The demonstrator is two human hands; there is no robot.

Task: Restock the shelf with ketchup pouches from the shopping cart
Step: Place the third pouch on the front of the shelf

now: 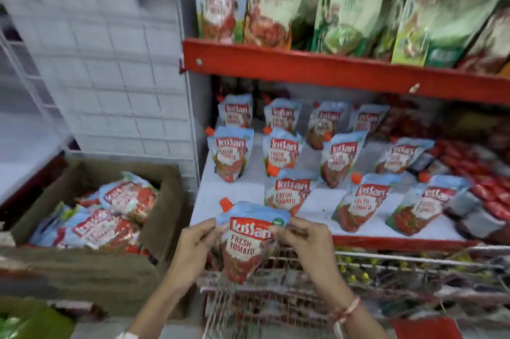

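While both hands grip it, one pouch sits upright in front of the shelf edge.

Box: brown corrugated cardboard box [162, 217] at the left, flaps open, heaped with blue-and-red ketchup pouches [110, 214] lying flat and overlapping.

Left hand: left hand [193, 245] pinches the held pouch's upper left edge, fingers closed on the film.

Held pouch: glossy plastic ketchup pouch [248, 242], pale blue at the top, a red brand band, tomato artwork below, with an orange cap [225, 204] at its upper left corner.

Pointing: long axis roughly vertical, base down and tilted slightly left, cap corner up, printed face toward the camera.

Position: above the wire shopping cart [276, 297], just in front of the red shelf lip, touching neither.

Right hand: right hand [306, 239] clamps the pouch's upper right edge, thumb on the front.

Shelf: white shelf board with a red front lip [400, 242] carries matching pouches [358, 206] standing in rows, faces forward, leaning back a little.

Upper shelf: red shelf [303, 65] holds taller green and blue standing packs [350, 5].
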